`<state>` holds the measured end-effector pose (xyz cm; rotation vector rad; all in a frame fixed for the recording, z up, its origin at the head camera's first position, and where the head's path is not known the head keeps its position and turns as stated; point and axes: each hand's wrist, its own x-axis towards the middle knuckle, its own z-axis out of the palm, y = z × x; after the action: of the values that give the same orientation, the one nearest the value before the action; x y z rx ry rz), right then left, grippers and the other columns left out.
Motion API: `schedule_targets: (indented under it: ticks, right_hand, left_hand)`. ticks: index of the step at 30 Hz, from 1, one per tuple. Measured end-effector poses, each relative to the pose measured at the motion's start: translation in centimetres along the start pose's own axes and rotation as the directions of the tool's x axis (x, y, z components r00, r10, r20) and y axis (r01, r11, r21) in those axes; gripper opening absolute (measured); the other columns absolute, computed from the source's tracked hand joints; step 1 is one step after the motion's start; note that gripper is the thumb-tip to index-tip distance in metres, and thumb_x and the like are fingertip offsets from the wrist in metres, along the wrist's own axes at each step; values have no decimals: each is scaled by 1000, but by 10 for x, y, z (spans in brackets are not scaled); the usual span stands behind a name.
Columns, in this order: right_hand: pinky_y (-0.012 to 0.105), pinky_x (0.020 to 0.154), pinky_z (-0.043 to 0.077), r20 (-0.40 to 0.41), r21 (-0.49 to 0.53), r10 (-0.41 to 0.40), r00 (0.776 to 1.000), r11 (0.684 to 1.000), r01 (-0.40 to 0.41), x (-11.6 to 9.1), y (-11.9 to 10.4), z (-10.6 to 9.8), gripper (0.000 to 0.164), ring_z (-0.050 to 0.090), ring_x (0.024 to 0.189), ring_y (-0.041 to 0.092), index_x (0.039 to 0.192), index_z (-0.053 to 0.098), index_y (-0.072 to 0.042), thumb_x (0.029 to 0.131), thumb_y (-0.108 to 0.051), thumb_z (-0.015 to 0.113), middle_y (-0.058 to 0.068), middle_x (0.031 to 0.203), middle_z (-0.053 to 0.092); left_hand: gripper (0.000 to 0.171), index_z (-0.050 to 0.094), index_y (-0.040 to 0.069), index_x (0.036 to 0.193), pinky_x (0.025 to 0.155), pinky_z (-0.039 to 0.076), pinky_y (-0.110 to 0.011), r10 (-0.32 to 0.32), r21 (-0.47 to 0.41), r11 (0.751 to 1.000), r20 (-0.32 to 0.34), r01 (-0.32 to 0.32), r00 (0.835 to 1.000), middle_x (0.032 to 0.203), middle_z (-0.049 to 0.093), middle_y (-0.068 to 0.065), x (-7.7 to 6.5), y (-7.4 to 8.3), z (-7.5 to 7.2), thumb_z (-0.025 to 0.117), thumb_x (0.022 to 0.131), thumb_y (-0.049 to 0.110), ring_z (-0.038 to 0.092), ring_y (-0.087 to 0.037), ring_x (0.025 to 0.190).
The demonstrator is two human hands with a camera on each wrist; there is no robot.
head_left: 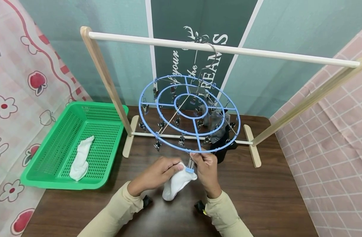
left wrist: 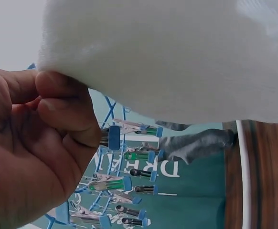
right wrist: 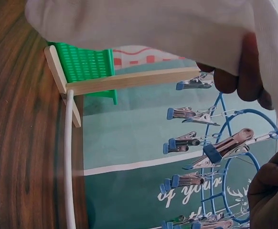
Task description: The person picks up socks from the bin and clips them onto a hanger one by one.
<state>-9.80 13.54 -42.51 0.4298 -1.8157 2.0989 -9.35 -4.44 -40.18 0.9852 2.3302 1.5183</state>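
Observation:
A white sock hangs from my left hand, which pinches its upper edge between thumb and fingers. Close in front of the left wrist camera, the sock fills the upper view. My right hand grips the upper end of a metal clip at the front of the blue round hanger. The clip's blue tip lies against the sock in the head view; whether it bites the cloth cannot be told. In the right wrist view, the clip points away from my right hand.
A green basket at left holds another white sock. The hanger hooks over the white bar of a wooden-legged rack. Several clips dangle from its rings. Grey and black socks hang at its right side, above the brown table.

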Motion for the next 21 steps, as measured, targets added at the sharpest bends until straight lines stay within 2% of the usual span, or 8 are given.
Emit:
schedule_targets:
  ticks: [4,10,15,21]
  right_hand:
    - [21,43,29,-3,-13,9,1000,1000,-9,0,0,0,11,38,51,0,74,57,16,85,15,54,-9,59,46]
    - [28,41,24,25,3,-32,999,999,32,0,1,-1,16,35,51,1,71,57,10,86,15,54,-5,57,40]
    - [28,40,21,30,26,-52,998,998,51,-2,3,-2,21,31,48,5,67,53,7,88,14,53,1,54,34]
    - [28,41,21,46,37,-41,998,999,40,-3,3,-3,23,30,48,9,68,52,7,90,13,52,3,56,33]
  left_hand:
    - [21,61,12,85,52,40,-21,-25,-19,1000,-5,25,1000,65,49,10,3,1,1,51,101,18,45,-1,56]
    - [21,61,9,83,47,36,-20,-85,-75,994,-13,84,996,60,47,8,6,2,3,54,100,19,44,-3,51]
    - [21,61,9,84,44,42,-23,-114,-119,987,-2,113,994,60,53,3,7,3,4,54,100,20,49,-5,48]
    - [20,61,11,84,45,46,-26,-131,-129,983,-15,128,991,60,54,3,7,3,4,55,100,21,51,-8,48]
